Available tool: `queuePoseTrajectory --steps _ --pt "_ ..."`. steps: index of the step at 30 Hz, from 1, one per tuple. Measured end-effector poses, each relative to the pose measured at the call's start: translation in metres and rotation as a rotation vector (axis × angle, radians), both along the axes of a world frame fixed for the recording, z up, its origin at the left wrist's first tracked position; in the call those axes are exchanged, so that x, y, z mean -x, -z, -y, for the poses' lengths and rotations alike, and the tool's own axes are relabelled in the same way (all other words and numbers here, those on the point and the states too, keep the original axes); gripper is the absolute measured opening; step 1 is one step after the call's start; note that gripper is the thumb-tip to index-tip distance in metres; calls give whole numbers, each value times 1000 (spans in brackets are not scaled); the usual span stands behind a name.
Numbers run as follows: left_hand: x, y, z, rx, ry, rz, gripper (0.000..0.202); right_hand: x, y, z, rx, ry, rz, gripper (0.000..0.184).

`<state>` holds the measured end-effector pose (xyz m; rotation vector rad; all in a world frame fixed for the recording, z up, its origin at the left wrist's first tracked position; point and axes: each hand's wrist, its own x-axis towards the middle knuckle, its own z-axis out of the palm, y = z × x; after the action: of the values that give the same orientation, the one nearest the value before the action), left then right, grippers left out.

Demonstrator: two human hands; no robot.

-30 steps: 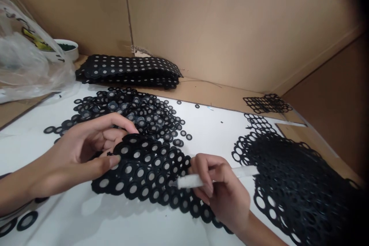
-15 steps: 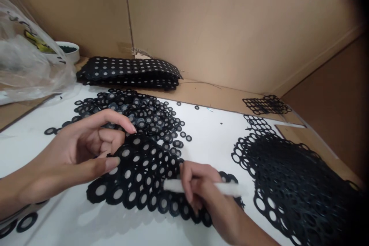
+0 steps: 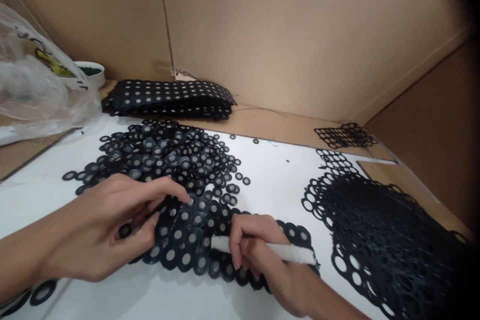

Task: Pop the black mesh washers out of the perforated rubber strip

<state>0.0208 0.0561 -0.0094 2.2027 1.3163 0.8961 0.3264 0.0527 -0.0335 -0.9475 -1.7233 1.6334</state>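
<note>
Right hand (image 3: 272,267): closed around a white pen-like tool (image 3: 296,253), its working end pointing left over the sheet; whether the tip touches cannot be told.
Left hand (image 3: 108,232): thumb and forefinger parted, forefinger resting on the sheet's left end; other fingers partly hidden, so a pinch cannot be confirmed.
Black sheet of joined discs (image 3: 201,262): pale-centred, lying on the white board (image 3: 277,185) beneath both hands, its right end showing beyond the right hand.
Handling, as judged: sheet best flat and steady under the tool, left fingers clear of the tip, pressure light, discs taken singly so that neighbouring joints are not strained.
Pile of loose discs (image 3: 168,142): directly behind the sheet, crowding its upper left edge; likely hindrance, since strays could slip underneath.
Heap of black ring mesh (image 3: 390,240): right, apart from the sheet; limits elbow room on that side.
Small mesh piece (image 3: 345,136): far right.
Folded dotted sheets (image 3: 172,90): rear, by the cardboard wall (image 3: 300,35).
Clear plastic bag (image 3: 30,85): left rear, before a white tub (image 3: 98,79) with dark green contents.
</note>
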Motion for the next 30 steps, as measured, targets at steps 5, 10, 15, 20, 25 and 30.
queuePoseTrajectory --steps 5,10,15,20,25,30 --pt "6 0 -7 -194 116 -161 25 -2 -2 1 35 16 8 38" --pt "-9 12 5 -282 241 -191 36 0 -4 -1 11 26 -33 34" --pt "-28 35 18 -249 278 -272 70 0 -4 -3 26 55 -94 26" --pt "-32 42 17 -154 264 -314 90 -7 5 -2 94 38 -140 34" --pt "-34 40 13 -118 272 -252 90 -10 13 -2 126 4 -169 43" --pt "-34 40 12 -75 238 -143 89 -2 3 -5 39 -27 -170 49"
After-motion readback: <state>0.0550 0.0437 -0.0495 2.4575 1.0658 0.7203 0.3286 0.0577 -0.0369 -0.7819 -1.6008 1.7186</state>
